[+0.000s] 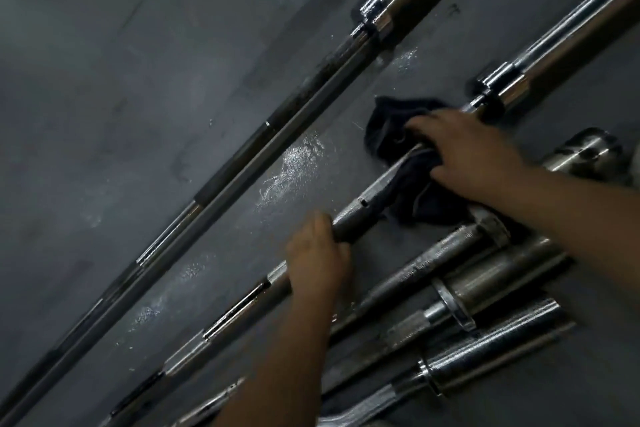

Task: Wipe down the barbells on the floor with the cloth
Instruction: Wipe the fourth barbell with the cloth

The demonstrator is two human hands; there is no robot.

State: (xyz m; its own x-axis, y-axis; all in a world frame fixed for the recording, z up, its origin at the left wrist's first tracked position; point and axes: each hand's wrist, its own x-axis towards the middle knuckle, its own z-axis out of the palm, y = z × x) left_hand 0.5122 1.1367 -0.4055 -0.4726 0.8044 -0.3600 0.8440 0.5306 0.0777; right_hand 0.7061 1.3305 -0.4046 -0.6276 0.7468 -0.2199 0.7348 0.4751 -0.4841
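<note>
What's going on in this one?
A person is wiping one barbell among several lying on the dark floor. The left hand grips its shaft, apparently steadying it. The right hand holds a dark cloth wrapped over the same bar, near its collar. The other barbells lie alongside, untouched.

Dim, soft-focus, glare on chrome.
</note>
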